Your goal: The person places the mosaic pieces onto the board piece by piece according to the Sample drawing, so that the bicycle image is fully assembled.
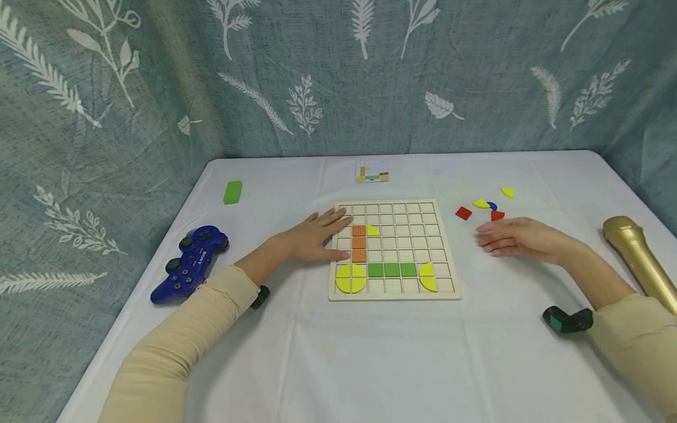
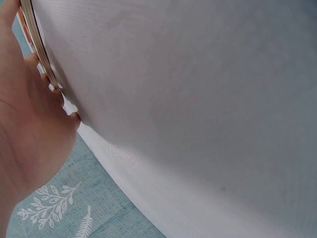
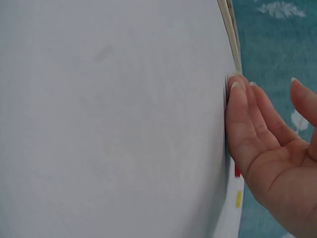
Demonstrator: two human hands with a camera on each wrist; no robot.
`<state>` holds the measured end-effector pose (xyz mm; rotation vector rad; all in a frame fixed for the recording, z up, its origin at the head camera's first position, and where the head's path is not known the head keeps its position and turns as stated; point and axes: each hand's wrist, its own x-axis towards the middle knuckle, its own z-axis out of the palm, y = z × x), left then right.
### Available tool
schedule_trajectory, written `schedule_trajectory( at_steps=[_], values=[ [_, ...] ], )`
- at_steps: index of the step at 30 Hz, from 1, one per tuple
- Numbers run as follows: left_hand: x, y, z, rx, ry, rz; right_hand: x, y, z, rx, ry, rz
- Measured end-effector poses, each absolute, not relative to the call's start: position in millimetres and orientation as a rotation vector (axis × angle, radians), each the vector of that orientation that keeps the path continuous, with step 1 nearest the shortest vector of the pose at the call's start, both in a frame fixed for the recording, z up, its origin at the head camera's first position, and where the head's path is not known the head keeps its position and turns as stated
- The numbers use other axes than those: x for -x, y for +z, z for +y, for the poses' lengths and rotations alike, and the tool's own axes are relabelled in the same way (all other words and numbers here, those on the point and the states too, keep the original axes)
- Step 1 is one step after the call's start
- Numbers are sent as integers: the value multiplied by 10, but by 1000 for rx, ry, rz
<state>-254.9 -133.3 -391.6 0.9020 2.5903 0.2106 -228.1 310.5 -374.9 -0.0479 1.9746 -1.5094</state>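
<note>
A pale wooden grid board [image 1: 394,297] lies flat on the table. My left hand [image 1: 312,238], fingers spread, rests at its left edge; the left wrist view shows the palm side of that hand [image 2: 29,134] against the board's side. On the board are a column of orange squares [image 1: 359,242], a row of green squares [image 1: 392,269], a yellow circle [image 1: 351,278] of quarter pieces and more yellow quarters [image 1: 428,277]. To the right of the board, my right hand [image 1: 520,239] hovers low or touches the cloth, fingers loosely extended, holding nothing visible. Loose red pieces [image 1: 463,213] lie beyond it.
Yellow [image 1: 508,192] and blue [image 1: 493,206] pieces lie at the back right. A small pattern card [image 1: 372,172] is behind the board. A green block [image 1: 233,192] and blue game controller [image 1: 193,264] sit left; a gold microphone [image 1: 642,264] lies right.
</note>
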Motion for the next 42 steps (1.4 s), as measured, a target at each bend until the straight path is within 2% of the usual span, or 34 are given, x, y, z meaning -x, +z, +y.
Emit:
schedule_trajectory(
  at_steps=[14, 30, 42],
  values=[
    [2567, -3952, -1345, -890, 225, 2586, 2577, -3698, 3561, -236, -1776, 1870],
    [2575, -3938, -1352, -898, 238, 2573, 2888, -3662, 3640, -510, -1925, 1998],
    [2577, -3953, -1344, -871, 217, 2584, 3018, -3653, 3481, -370, -1621, 2232]
  ],
)
